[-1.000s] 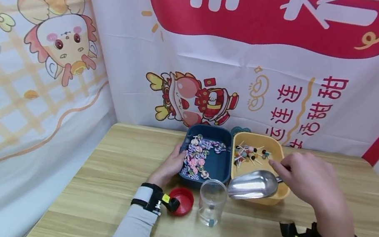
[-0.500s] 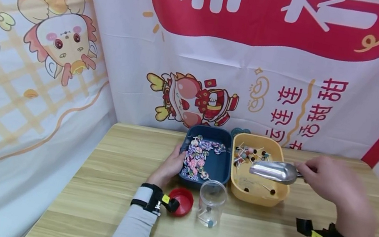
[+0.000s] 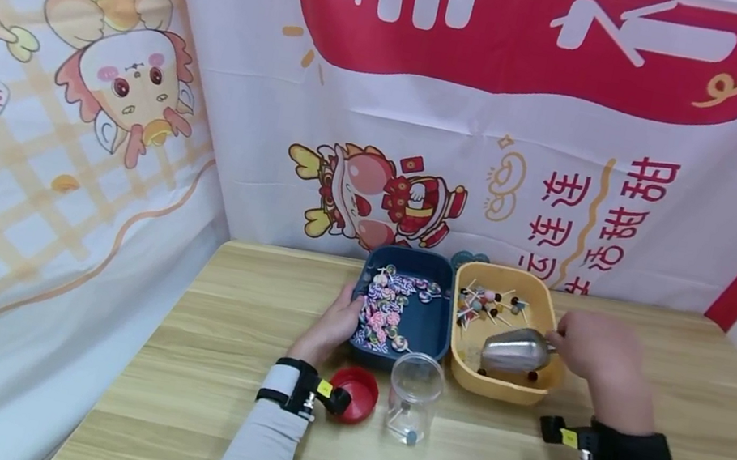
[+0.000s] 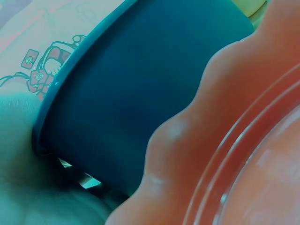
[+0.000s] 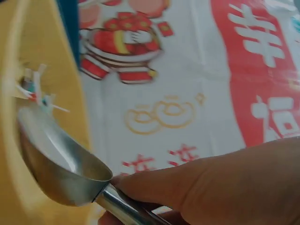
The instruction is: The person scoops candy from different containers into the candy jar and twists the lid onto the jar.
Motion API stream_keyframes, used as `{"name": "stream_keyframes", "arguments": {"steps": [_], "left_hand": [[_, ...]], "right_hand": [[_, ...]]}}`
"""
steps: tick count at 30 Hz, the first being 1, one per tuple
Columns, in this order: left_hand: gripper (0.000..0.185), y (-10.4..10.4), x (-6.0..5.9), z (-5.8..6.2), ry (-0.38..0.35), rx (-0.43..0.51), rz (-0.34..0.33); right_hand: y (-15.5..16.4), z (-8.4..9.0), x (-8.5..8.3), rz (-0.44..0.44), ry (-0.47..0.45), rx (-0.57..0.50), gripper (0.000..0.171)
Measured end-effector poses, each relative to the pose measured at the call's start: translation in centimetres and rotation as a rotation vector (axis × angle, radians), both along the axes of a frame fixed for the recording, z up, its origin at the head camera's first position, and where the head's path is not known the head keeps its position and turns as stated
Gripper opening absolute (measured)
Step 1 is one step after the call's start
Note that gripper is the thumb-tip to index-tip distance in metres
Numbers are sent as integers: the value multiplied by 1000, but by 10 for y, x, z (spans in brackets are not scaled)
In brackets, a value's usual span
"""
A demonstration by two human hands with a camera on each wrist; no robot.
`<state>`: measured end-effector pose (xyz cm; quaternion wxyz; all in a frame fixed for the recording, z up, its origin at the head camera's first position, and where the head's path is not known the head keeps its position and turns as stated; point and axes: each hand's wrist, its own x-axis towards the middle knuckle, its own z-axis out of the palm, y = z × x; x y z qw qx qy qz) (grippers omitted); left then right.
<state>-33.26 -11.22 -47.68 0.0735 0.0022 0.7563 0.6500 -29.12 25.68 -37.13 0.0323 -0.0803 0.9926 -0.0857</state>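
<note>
Your right hand (image 3: 589,353) grips the scoop (image 3: 516,351) by its handle; the bowl of the scoop lies inside the yellow tub (image 3: 537,381), to the left of your fingers. Your left hand (image 3: 335,328) rests against the left wall of the blue tub (image 3: 428,329), just left of the yellow tub; whether its fingers curl round the rim is hidden. One jar (image 3: 414,396) stands just in front of the two tubs, one red lid (image 3: 354,394) beside it. The candies are too small to count.
</note>
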Motion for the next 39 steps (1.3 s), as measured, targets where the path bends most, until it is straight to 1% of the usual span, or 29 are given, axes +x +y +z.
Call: {"name": "stream_keyframes", "arguments": {"steps": [3, 4, 6, 9, 12, 15, 18, 23, 27, 29, 32, 35, 39], "left_hand": [[50, 0, -1, 0, 1, -2, 4], [51, 0, -1, 0, -2, 0, 7], [51, 0, 0, -1, -3, 8, 10], [51, -1, 0, -1, -9, 15, 16], [50, 0, 2, -3, -18, 11, 19], [51, 1, 2, -3, -14, 7, 21], [51, 2, 2, -1, -7, 4, 24], [51, 1, 2, 1, -7, 11, 21], [51, -4, 2, 3, -3, 16, 41], [50, -6, 3, 4, 0, 9, 55], [50, -7, 4, 4, 0, -27, 61], [53, -5, 5, 4, -10, -59, 41], [56, 0, 5, 7, -5, -84, -9]], "right_hand": [[-13, -11, -6, 91, 23, -8, 32], [-16, -13, -7, 115, 15, -23, 33], [-20, -18, -10, 141, -22, -54, 33], [-18, -22, -13, 151, -85, -88, 31], [-11, -25, -16, 157, -153, -140, 30], [-3, -27, -19, 154, -184, -193, 32], [4, -27, -21, 144, -197, -228, 35], [7, -29, -24, 134, -204, -253, 36], [6, -31, -25, 131, -200, -266, 37], [7, -33, -26, 125, -201, -268, 38], [8, -35, -25, 116, -207, -271, 38], [9, -36, -25, 113, -209, -274, 37], [11, -36, -26, 100, -190, -261, 40]]}}
